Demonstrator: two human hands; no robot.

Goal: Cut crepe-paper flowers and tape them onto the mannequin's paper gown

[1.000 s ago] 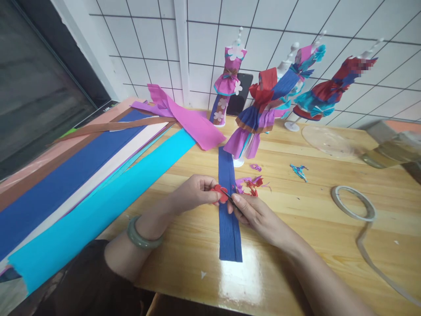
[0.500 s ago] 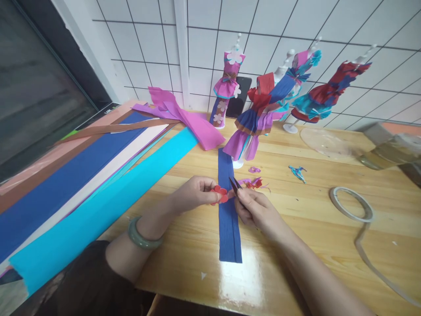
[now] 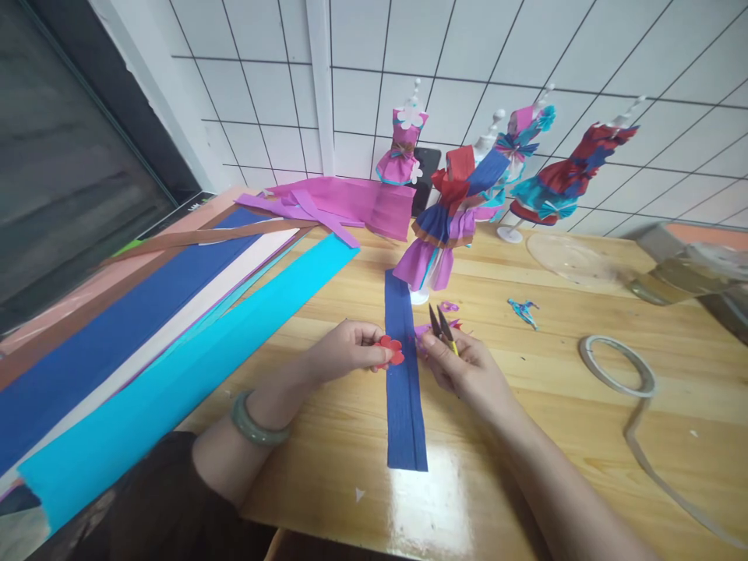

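A red paper flower (image 3: 390,351) is pinched between the thumb and fingers of my left hand (image 3: 358,347), over a strip of dark blue paper (image 3: 404,413) lying upright on the table. To the right of the strip, my right hand (image 3: 461,365) is closed around thread snips (image 3: 442,329) with dark blades and a bit of yellow handle. The blades point away from me and stand slightly apart, clear of the flower. Pink and red paper scraps (image 3: 449,306) lie just beyond that hand. The hand covers most of the snips' handle.
Small dress stands in coloured paper, one red and blue (image 3: 449,210), line the tiled wall. Long paper sheets, the nearest turquoise (image 3: 192,366), fill the left side, with pink paper (image 3: 374,206) behind. A tape roll (image 3: 618,366) and a clear jar (image 3: 683,276) are at right.
My right hand has drawn away from the flower to the right, and the snips now point more upward. The pink paper has shifted back from its twisted drape and lies flatter near the wall.
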